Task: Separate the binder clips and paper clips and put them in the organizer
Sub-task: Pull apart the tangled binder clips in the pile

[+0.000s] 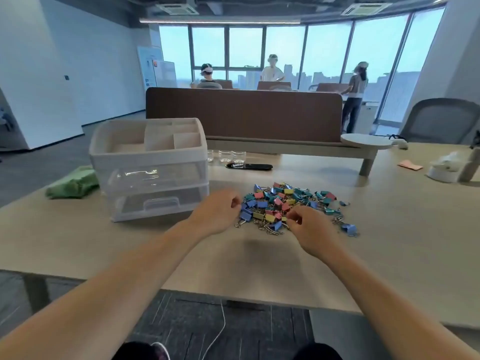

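- Far left of the table [389, 245]: a green cloth [74, 183], bunched up, just beside the organizer's left wall.
- Organizer [152, 165]: pale plastic, left of centre on the table. Open top tray split into compartments; two clear drawers below, both closed, with a handle visible on the lower one. No clips can be made out in the top compartments.
- Behind the organizer's right corner: a row of clear glasses [226, 155] and a flat black object [249, 166].
- Left hand [215, 213]: at the left edge of the pile, fingers curled inward, thumb near the fingertips, right beside the blue clips. Cannot tell if it is pinching a clip.
- Binder clips [281, 197]: one mixed heap at table centre, right of the organizer and apart from it; blue, teal, pink and yellow.
- Paper clips [268, 228]: silvery wire tangled into the same heap, clearest along its near edge.
- Right hand [309, 229]: at the near right edge of the heap, fingers curled, tips down among the clips. Grip is hidden; cannot tell what it holds, if anything.
- Stray blue binder clip [349, 228]: lies alone, just right of the heap.
- Right side: a raised shelf [366, 141] on the table and a grey chair [439, 120] behind it.
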